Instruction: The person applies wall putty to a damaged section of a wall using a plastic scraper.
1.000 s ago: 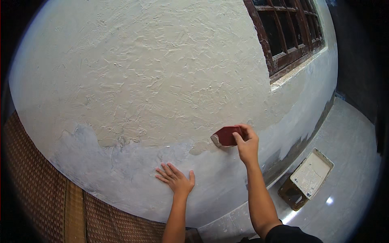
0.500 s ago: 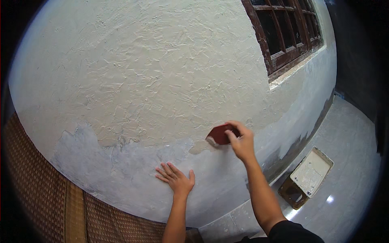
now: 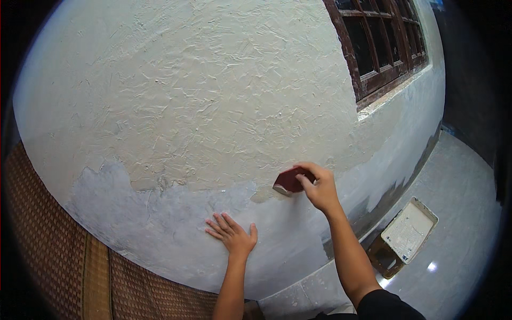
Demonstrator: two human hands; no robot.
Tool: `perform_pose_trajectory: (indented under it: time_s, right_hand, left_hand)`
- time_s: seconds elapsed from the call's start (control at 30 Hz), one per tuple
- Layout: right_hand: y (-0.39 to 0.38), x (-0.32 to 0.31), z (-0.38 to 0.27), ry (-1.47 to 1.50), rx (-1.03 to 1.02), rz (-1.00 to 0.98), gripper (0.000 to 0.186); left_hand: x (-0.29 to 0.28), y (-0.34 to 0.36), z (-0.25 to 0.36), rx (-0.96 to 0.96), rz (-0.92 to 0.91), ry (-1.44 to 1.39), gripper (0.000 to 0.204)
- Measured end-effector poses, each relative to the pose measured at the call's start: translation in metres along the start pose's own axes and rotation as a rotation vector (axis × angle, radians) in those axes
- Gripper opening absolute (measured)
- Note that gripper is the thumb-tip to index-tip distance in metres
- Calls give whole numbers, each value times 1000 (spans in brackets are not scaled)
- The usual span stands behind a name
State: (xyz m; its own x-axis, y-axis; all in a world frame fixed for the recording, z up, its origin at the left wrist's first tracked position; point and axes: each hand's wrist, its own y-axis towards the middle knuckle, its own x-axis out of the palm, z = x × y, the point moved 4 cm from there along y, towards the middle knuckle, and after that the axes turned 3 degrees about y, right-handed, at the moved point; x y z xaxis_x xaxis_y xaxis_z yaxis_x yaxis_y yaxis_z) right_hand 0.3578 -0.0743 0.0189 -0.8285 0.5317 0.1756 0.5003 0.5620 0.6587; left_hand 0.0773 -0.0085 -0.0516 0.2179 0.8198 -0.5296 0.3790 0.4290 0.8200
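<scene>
A dark red putty spreader (image 3: pixel 289 180) is pinched between the thumb and fingers of my right hand (image 3: pixel 318 186). Pale wet filler coats its lower left edge, which lies at or very near the wall (image 3: pixel 213 106). Just below runs the uneven border between the cream textured coat above and the smoother grey surface (image 3: pixel 170 224) below. Lower and to the left, my left hand (image 3: pixel 233 234) lies flat against the grey part, fingers spread, holding nothing.
A shallow tray (image 3: pixel 409 230) of cream filler rests on a brown stand (image 3: pixel 385 256) on the grey floor (image 3: pixel 464 213) at right. A brown-framed window (image 3: pixel 381 50) is at upper right. Brown woven matting (image 3: pixel 53 229) lines the lower left.
The spreader and my right hand have shifted very slightly right and down, along with a small shift of the whole view. My left hand stays flat on the wall.
</scene>
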Motion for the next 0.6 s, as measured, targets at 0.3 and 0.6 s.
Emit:
perform_pose_trajectory:
  time_s: [0.3,0.6]
  right_hand:
    - [-9,3,5,-25,-6,37,26]
    - [-15,3,23,88,39,107,23]
  left_hand:
    - [2,-1,0,-14,-16,18,115]
    - [0,0,1,-10,2,6,113]
